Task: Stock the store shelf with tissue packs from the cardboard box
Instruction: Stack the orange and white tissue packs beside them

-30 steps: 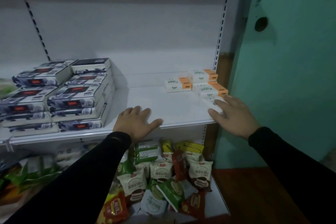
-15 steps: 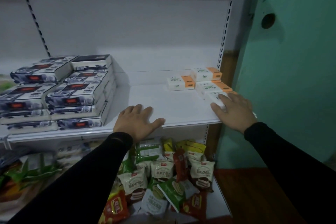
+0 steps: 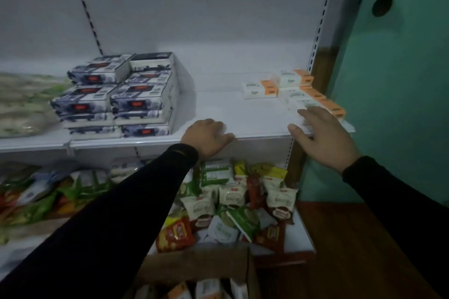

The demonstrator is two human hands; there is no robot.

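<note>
At nine o'clock, dark blue-and-white tissue packs point(image 3: 126, 94) are stacked on the white shelf point(image 3: 243, 116). At the centre, the left hand point(image 3: 207, 137) is rested on the shelf's front edge, its fingers curled over the board and nothing held. Below it, at six o'clock, snack packets point(image 3: 233, 201) are heaped on a lower shelf, and the cardboard box point(image 3: 194, 267) is seen at the bottom edge. At two o'clock, white-and-orange tissue packs point(image 3: 294, 87) are laid in a row on the shelf. At three o'clock, the right hand point(image 3: 325, 138) is spread flat with straight fingers at the nearest pack; contact cannot be told.
</note>
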